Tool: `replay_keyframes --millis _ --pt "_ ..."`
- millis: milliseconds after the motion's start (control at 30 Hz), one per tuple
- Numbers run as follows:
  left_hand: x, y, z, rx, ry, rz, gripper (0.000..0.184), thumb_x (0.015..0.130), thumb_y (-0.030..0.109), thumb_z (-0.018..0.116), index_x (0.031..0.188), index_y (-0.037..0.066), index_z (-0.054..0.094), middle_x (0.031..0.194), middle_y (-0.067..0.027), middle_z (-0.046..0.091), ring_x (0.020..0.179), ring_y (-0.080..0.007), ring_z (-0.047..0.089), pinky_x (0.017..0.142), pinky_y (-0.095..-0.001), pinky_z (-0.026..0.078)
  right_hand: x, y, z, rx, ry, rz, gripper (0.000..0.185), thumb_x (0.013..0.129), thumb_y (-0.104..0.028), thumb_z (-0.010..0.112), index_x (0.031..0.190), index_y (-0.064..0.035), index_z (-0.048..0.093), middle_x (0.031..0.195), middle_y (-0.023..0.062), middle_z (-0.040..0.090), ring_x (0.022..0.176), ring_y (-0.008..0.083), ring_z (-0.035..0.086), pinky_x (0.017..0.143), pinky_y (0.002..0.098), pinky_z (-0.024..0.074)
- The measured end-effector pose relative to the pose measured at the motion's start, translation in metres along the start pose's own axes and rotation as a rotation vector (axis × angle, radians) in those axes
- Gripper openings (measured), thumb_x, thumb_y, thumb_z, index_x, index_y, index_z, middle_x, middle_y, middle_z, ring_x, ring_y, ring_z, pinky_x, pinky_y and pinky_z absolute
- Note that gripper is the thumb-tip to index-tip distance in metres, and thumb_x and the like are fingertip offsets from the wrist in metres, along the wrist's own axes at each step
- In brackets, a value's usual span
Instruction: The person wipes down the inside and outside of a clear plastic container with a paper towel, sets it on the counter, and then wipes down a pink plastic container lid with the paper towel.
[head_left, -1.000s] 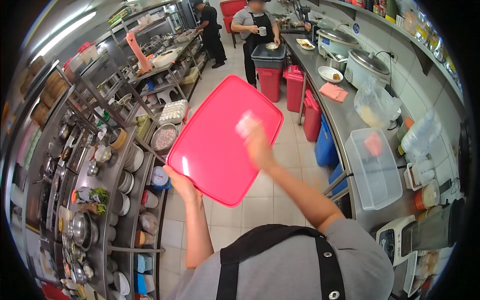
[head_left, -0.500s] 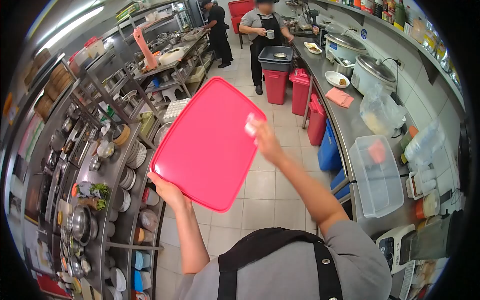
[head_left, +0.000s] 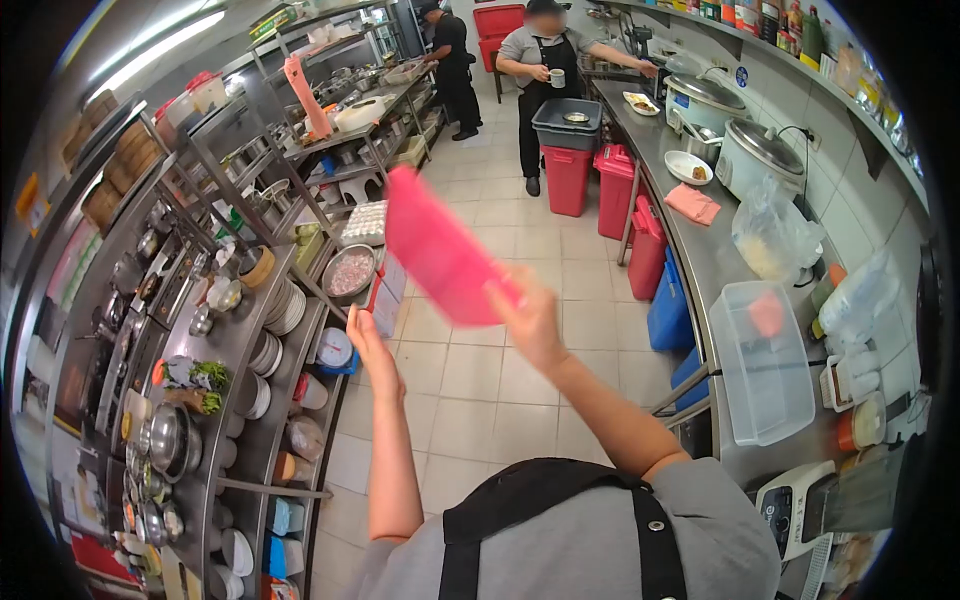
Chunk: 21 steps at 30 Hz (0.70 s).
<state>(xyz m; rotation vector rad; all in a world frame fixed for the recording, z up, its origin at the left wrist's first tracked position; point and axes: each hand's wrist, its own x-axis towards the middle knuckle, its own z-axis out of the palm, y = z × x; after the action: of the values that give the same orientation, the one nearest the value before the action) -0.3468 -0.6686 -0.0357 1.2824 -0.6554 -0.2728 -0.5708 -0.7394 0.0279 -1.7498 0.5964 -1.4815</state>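
Observation:
A pink plastic lid (head_left: 440, 250), smeared by motion, is tilted nearly edge-on in front of me. My right hand (head_left: 532, 318) grips it at its lower right end; whether a white cloth is also in that hand I cannot tell. Below and left of the lid is my left hand (head_left: 374, 355), open with fingers stretched upward and apart from the lid. A clear plastic tub (head_left: 765, 365) stands on the right counter with a peach-coloured cloth (head_left: 767, 314) showing in it.
Steel shelving (head_left: 290, 350) with plates and bowls runs along my left. On the right is a steel counter (head_left: 670, 160) with slow cookers, above red bins (head_left: 650, 250) and blue bins (head_left: 670, 310). One person (head_left: 545, 70) holds a mug ahead; another person (head_left: 455, 75) stands farther back.
The lid has turned from face-on to nearly edge-on. My left hand has let go of it, and my right hand has gone from rubbing its face with something white to gripping its end.

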Motion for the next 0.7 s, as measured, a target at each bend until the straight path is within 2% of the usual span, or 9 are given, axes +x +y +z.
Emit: replay_keyframes --millis 33,133,233,300,400,500,600,667,700 --pt "0.011 -0.043 -0.027 0.277 0.022 -0.083 0.071 0.1 0.056 0.042 0.148 0.005 0.031 0.155 -0.0122 0.027 0.144 -0.0268 0.023 0.111 -0.0383 0.028 0.01 0.006 -0.014 0.179 0.017 0.131 0.026 0.091 -0.012 0.066 0.114 -0.0004 0.064 0.105 0.0062 0.065 0.089 0.0149 0.063 0.081 0.0286 0.0514" --pt "-0.006 -0.064 -0.073 -0.056 -0.012 -0.583 0.078 0.096 0.059 0.049 0.146 0.002 0.034 0.153 -0.0132 0.032 0.141 -0.028 0.03 0.109 -0.0403 0.033 0.019 0.027 -0.054 0.553 0.049 0.445 0.027 0.095 -0.019 0.065 0.111 0.0021 0.064 0.102 0.0038 0.067 0.089 0.0111 0.063 0.08 0.0265 0.0508" --pt "-0.031 -0.051 -0.087 -0.692 -0.429 -0.507 0.079 0.094 0.061 0.05 0.145 0.003 0.036 0.147 -0.013 0.043 0.133 -0.029 0.043 0.107 -0.0423 0.04 0.014 0.057 -0.07 0.589 0.06 0.636 0.03 0.096 -0.024 0.064 0.111 0.0018 0.064 0.102 0.0048 0.068 0.091 0.0109 0.064 0.082 0.0263 0.0506" --pt "-0.042 -0.04 -0.082 -0.782 -0.404 -0.492 0.079 0.094 0.062 0.048 0.145 0.004 0.036 0.144 -0.0127 0.047 0.128 -0.0292 0.049 0.105 -0.0436 0.043 0.008 0.064 -0.07 0.476 0.109 0.672 0.04 0.097 -0.037 0.06 0.11 0.0007 0.065 0.096 0.0033 0.068 0.084 0.0091 0.063 0.076 0.0252 0.0495" --pt "-0.045 -0.038 -0.08 -0.892 -0.42 -0.489 0.072 0.097 0.058 0.045 0.144 0.004 0.038 0.141 -0.0126 0.05 0.127 -0.029 0.051 0.103 -0.0445 0.045 0.004 0.098 -0.09 0.244 0.038 0.739 0.045 0.1 -0.044 0.053 0.11 -0.0018 0.067 0.088 0.001 0.066 0.074 0.0075 0.059 0.07 0.0241 0.0465" --pt "-0.048 -0.03 -0.085 -0.864 -0.407 -0.48 0.072 0.097 0.057 0.044 0.144 0.003 0.037 0.142 -0.0135 0.049 0.127 -0.0291 0.051 0.105 -0.0446 0.044 -0.001 0.154 -0.121 0.107 0.176 0.749 0.047 0.101 -0.045 0.046 0.108 -0.0053 0.069 0.08 -0.0007 0.063 0.066 0.0074 0.052 0.062 0.0239 0.0423" --pt "-0.049 -0.007 -0.069 -0.819 -0.424 -0.445 0.069 0.099 0.055 0.043 0.144 0.003 0.037 0.141 -0.0141 0.049 0.128 -0.0278 0.05 0.106 -0.0432 0.043 -0.005 0.151 -0.105 0.0 0.202 0.433 0.038 0.101 -0.036 0.046 0.111 -0.0064 0.068 0.076 -0.0003 0.059 0.063 0.0095 0.05 0.058 0.0254 0.0427" --pt "-0.052 -0.008 -0.054 -0.752 -0.392 -0.458 0.066 0.099 0.053 0.043 0.143 0.004 0.038 0.14 -0.0135 0.05 0.127 -0.0276 0.051 0.105 -0.0431 0.043 -0.014 0.103 -0.044 0.018 0.124 0.187 0.028 0.099 -0.023 0.049 0.114 -0.0051 0.066 0.076 0.0002 0.057 0.066 0.0094 0.05 0.061 0.0267 0.0446" --pt "-0.055 -0.005 -0.042 -0.755 -0.4 -0.473 0.066 0.1 0.053 0.043 0.143 0.004 0.038 0.14 -0.0135 0.05 0.128 -0.0274 0.05 0.105 -0.043 0.043 -0.03 0.086 -0.02 0.157 -0.052 0.188 0.028 0.094 -0.009 0.053 0.12 -0.0049 0.062 0.092 0.0074 0.06 0.079 0.0146 0.054 0.074 0.032 0.0474"
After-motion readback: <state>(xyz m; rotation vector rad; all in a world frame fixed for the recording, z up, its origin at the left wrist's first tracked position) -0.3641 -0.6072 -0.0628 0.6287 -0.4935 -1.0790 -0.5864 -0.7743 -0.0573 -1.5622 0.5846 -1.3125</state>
